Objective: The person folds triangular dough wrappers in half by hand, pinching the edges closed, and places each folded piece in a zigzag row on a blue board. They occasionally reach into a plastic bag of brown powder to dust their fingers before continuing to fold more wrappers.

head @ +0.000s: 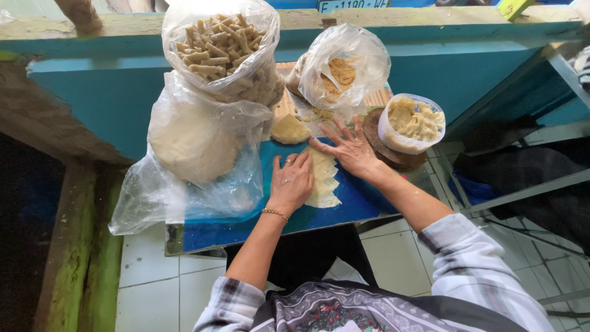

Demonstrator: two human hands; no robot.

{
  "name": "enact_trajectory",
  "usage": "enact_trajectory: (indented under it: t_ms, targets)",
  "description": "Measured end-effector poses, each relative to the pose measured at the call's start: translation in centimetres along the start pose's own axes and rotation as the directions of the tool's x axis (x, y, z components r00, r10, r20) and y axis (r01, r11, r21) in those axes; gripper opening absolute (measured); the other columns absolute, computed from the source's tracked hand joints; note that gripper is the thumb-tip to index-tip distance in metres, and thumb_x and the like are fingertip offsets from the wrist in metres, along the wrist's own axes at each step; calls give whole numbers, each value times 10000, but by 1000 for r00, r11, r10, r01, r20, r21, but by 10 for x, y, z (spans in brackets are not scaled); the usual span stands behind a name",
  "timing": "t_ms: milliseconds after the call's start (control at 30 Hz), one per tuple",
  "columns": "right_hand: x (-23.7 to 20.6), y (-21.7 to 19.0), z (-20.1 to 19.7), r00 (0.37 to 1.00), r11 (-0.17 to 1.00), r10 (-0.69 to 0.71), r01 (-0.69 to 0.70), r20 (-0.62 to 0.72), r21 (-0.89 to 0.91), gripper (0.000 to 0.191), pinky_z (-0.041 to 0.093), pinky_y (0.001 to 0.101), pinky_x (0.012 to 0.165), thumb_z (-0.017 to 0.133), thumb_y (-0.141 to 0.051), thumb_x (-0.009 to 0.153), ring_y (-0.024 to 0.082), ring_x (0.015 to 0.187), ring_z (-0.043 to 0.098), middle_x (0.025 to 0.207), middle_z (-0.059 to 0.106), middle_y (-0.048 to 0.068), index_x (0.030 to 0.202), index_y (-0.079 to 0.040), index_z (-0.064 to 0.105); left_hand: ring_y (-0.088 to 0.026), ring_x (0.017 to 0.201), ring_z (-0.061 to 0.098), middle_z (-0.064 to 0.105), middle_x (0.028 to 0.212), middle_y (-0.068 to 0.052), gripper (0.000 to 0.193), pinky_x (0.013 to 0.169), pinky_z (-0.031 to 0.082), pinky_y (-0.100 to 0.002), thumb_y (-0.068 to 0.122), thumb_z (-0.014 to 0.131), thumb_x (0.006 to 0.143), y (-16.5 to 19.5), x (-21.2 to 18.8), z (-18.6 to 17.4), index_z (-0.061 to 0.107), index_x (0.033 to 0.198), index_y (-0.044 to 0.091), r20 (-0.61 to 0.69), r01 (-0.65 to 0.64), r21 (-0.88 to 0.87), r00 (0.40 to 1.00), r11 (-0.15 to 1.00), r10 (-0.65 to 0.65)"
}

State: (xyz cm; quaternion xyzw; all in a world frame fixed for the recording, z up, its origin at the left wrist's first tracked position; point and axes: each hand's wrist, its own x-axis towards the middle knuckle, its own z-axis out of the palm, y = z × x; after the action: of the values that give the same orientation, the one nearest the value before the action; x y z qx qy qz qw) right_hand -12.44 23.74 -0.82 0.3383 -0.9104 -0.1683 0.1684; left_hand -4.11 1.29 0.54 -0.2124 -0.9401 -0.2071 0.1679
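Fingers [294,165] of both the left hand [291,182] and right hand [353,150] lie spread flat, gripping nothing, pressing the pale dough sheets [324,179] on the blue table [350,200].

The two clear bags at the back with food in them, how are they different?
The left bag is taller and packed with pale stick-shaped pieces; the right bag is smaller and holds a brownish crumbly heap. The left bag looks nearly full, while the right bag is mostly loose plastic around a little filling. Both are clear plastic, open at the top, and stand behind the blue board where the hands press pale sheets.
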Motion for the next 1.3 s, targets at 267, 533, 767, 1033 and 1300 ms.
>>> enact_trajectory:
  t_ms: [267, 533, 767, 1033, 1300]
  targets:
    - [11, -6, -4, 992, 976, 128, -129, -16, -176, 587, 44, 737, 1179, 514, -158, 966, 386, 1553, 248, 1700, 321, 73, 1513, -366, 481, -229, 1244, 567, 637, 1348, -36, 420, 1068, 327, -635, 186, 587, 870, -2, -5, 2, 640, 1271, 74, -36, 11, -20, 999, 1000, -12]
    - [-20, -42, -32, 985, 988, 113, -125, -132, -87, 538, 114, 717, 1187, 599, -164, 876, 377, 1470, 356, 1609, 418, 74, 1405, -247, 650, -218, 1253, 559, 626, 1356, -13, 378, 1053, 325, -656, 180, 592, 884, -5, -6, 3, 635, 1249, 90, -12, 20, -48, 1000, 999, -21]
    - [-32, -34, -56, 967, 968, 228, -237, -111, -82, 403, 134, 696, 1216, 601, -190, 916, 342, 1469, 391, 1605, 464, 65, 1301, -251, 702, -227, 1261, 551, 624, 1356, -12, 386, 1047, 307, -681, 177, 594, 875, -6, -8, 3, 631, 1251, 96, -29, 19, -74, 999, 997, -21]
    - [-33, -27, -55, 976, 954, 215, -204, 29, -219, 247, 135, 712, 1156, 602, -237, 908, 359, 1461, 399, 1577, 499, 53, 1109, -242, 745, -223, 1274, 545, 615, 1352, -9, 358, 1053, 308, -683, 186, 583, 896, -6, -9, 3, 623, 1243, 104, 18, 32, -57, 999, 998, -31]
    - [9, -27, -17, 989, 947, 124, -144, -86, -288, 437, 95, 689, 1214, 568, -222, 920, 338, 1488, 378, 1580, 500, 52, 1338, -240, 697, -214, 1280, 542, 611, 1370, 14, 414, 1061, 293, -677, 163, 584, 873, -10, -10, 9, 618, 1282, 120, -16, 33, -101, 999, 994, -35]
